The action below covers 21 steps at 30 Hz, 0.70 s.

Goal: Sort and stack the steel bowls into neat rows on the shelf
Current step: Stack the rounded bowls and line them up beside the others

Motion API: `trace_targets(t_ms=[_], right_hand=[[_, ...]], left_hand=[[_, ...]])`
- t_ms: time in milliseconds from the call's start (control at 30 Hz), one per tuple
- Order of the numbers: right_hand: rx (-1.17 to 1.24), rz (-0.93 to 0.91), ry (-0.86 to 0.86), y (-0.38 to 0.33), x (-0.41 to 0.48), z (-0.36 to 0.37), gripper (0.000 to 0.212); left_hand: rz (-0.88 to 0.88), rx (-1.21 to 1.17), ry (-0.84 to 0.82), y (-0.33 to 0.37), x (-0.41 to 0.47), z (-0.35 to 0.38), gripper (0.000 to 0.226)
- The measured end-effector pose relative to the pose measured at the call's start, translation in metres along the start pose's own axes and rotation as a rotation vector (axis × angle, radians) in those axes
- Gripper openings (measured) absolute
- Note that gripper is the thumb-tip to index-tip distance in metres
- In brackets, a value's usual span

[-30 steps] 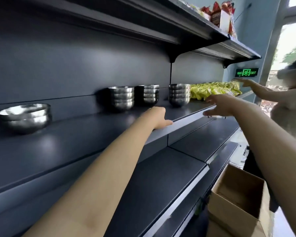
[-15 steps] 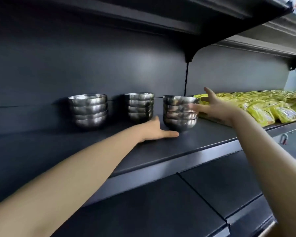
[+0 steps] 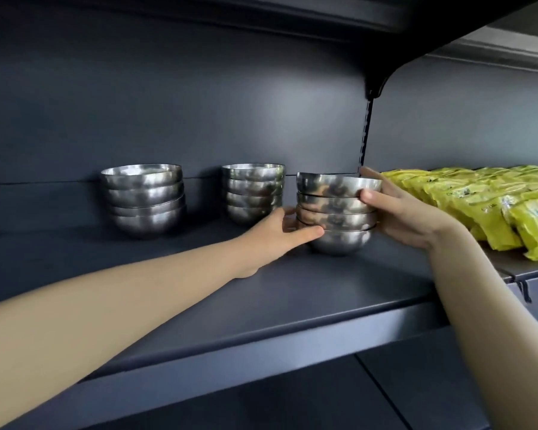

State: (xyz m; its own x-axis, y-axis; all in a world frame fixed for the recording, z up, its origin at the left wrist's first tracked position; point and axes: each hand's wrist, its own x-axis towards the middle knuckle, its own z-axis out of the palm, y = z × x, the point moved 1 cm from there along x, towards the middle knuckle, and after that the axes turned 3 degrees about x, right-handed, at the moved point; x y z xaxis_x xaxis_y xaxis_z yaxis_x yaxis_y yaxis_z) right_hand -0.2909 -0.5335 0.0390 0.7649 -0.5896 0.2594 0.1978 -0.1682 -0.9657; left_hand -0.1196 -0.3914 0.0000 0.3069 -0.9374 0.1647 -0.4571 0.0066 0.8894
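Shelf (image 3: 292,301): front lip nearest, both forearms reaching over it. Left hand (image 3: 278,232) is wrapped round the lower bowls of the front stack (image 3: 336,220), thumb across the front. Right hand (image 3: 407,212) clasps the top bowl, thumb on its wall, fingers behind the rim. Judged: a low-plus-high hold keeps the nested bowls from slipping apart while the stack is shifted. It appears to rest on the shelf, forward of the others. Farther back, the middle stack (image 3: 253,193) and left stack (image 3: 143,200) stand apart near the back panel, probably the row to match. Yellow packets (image 3: 479,206) lie to the right.
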Motion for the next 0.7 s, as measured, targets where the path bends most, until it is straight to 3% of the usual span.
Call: trace_targets(t_ms=[67,267,400,600,700], right_hand=[[-0.019,-0.019,-0.006,0.003,0.004,0.001,0.123],[-0.056,-0.106,-0.064,0.011,0.007,0.002,0.103],[-0.026,-0.163,-0.051,0.013,0.011,0.001,0.105],[-0.048,-0.247,0.060,0.011,0.010,0.001,0.128],[-0.051,-0.255,0.032,0.012,0.009,0.002,0.120]], left_hand=[[0.002,-0.045,0.023,-0.004,0.003,-0.003,0.040],[0.042,-0.082,-0.034,-0.006,0.006,-0.005,0.022],[0.025,-0.147,-0.044,-0.004,0.006,-0.005,0.033],[0.015,-0.162,-0.025,-0.003,0.003,-0.006,0.027],[0.039,-0.157,-0.028,0.001,0.000,-0.005,0.022]])
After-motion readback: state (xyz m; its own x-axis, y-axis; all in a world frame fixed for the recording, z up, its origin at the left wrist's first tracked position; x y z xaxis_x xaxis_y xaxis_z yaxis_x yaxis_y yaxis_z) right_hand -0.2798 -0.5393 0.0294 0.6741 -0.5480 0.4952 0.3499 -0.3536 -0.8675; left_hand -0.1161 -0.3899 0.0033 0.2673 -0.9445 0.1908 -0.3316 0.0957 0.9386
